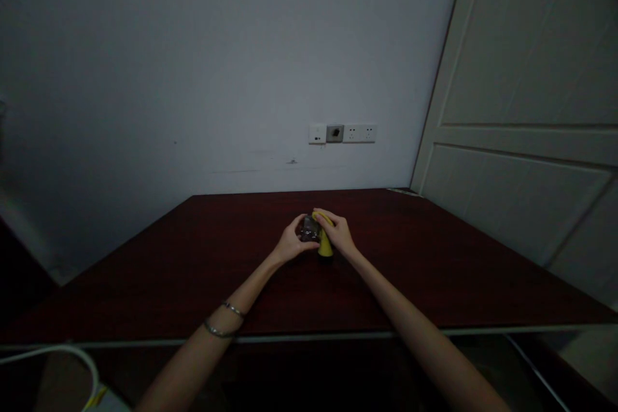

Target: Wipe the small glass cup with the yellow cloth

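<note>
Near the middle of the dark red table, my left hand (290, 241) is closed around a small, see-through dark container (309, 229) that looks like a glass jar. Its thumb and fingers grip it from the left. On the other side, my right hand (339, 234) pinches a yellow cloth (326, 246), whose lower end hangs down close to the tabletop. The upper part of the cloth is against or right beside the container's top edge; dim light hides whether they touch. Fingers cover part of both things.
The reddish table (203, 270) reaches back to a pale wall with sockets (360, 134) and a switch plate. A white panelled door (521, 109) stands at the right. Below the front edge at the left is a white cable (72, 349).
</note>
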{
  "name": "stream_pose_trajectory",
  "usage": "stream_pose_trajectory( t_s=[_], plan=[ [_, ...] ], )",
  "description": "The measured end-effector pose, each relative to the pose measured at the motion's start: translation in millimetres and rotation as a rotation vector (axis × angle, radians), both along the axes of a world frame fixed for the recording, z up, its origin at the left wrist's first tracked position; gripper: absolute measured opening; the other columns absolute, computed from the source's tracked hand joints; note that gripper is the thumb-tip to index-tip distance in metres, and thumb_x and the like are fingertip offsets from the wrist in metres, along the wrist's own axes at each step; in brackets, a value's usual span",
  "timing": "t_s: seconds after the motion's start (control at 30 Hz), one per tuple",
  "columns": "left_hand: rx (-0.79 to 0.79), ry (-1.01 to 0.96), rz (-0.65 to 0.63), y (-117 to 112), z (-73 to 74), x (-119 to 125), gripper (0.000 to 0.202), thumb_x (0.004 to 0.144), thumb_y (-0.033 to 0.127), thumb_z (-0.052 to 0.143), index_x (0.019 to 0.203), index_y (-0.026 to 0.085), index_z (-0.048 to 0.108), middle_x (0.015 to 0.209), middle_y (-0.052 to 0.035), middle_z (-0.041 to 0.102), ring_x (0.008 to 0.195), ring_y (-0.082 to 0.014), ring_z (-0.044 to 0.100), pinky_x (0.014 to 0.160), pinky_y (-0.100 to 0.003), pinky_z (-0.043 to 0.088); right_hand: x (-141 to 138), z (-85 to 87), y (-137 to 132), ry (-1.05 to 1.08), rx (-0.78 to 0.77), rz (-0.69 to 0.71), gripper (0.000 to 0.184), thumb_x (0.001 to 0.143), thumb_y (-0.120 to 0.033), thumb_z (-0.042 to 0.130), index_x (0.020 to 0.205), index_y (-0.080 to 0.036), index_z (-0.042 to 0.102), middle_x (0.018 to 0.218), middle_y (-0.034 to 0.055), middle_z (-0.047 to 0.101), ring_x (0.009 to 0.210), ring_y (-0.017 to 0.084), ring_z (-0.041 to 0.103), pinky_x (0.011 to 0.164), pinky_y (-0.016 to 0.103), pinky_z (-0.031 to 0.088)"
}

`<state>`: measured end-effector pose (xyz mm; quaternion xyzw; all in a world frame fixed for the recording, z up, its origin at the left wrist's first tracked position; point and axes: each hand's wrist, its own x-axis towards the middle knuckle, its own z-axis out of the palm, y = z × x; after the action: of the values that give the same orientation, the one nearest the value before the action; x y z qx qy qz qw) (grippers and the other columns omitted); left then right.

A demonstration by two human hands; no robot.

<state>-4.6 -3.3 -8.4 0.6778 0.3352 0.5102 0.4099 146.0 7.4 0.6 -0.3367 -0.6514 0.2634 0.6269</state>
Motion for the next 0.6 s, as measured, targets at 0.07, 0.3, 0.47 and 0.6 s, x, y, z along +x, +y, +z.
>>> stream_pose_trajectory(
  t_s=[0.07, 0.3, 0.47, 0.6],
  plan=[
    [0.023, 0.024, 0.023, 5, -4.1, -2, 0.085, 0.044, 0.02, 0.081, 0.12, 0.013, 0.042, 0.117, -0.014, 0.053, 0.106, -0.0258, 0.052, 0.092, -0.04, 0.042, -1, -0.8, -1, -0.036, 0.03, -0.023, 0.028, 0.077, -0.037, 0.056, 0.096, -0.019, 0.067, 0.105, 0.0077, 0.066, 0.1, 0.021, 0.059, 0.093, 0.037, 0.043],
    [0.103, 0.034, 0.068, 13, -11.2, -4, 0.082, 0.049, 0.02, 0.078, 0.122, 0.013, 0.041, 0.113, -0.0136, 0.056, 0.101, -0.0246, 0.055, 0.09, -0.039, 0.042, -6, 4.6, -19, -0.41, 0.384, 0.045, 0.026, 0.082, -0.027, 0.051, 0.105, -0.024, 0.063, 0.119, 0.0056, 0.057, 0.113, 0.02, 0.049, 0.097, 0.038, 0.039],
    [0.22, 0.146, 0.04, 4, -5.8, -2, 0.08, 0.049, 0.021, 0.078, 0.121, 0.014, 0.045, 0.121, -0.0132, 0.051, 0.11, -0.0255, 0.049, 0.096, -0.039, 0.036, -9, 6.1, -14, -0.35, 0.337, -0.053, 0.023, 0.082, -0.027, 0.05, 0.099, -0.021, 0.065, 0.111, 0.0077, 0.061, 0.105, 0.019, 0.054, 0.093, 0.036, 0.042],
    [0.227, 0.185, 0.052, 6, -10.1, -2, 0.086, 0.044, 0.022, 0.08, 0.122, 0.015, 0.044, 0.122, -0.0133, 0.051, 0.112, -0.0267, 0.047, 0.099, -0.042, 0.033, -8, 5.1, -4, -0.224, 0.205, -0.114, 0.022, 0.08, -0.031, 0.052, 0.092, -0.019, 0.067, 0.097, 0.008, 0.066, 0.091, 0.019, 0.061, 0.085, 0.034, 0.047]
  ],
)
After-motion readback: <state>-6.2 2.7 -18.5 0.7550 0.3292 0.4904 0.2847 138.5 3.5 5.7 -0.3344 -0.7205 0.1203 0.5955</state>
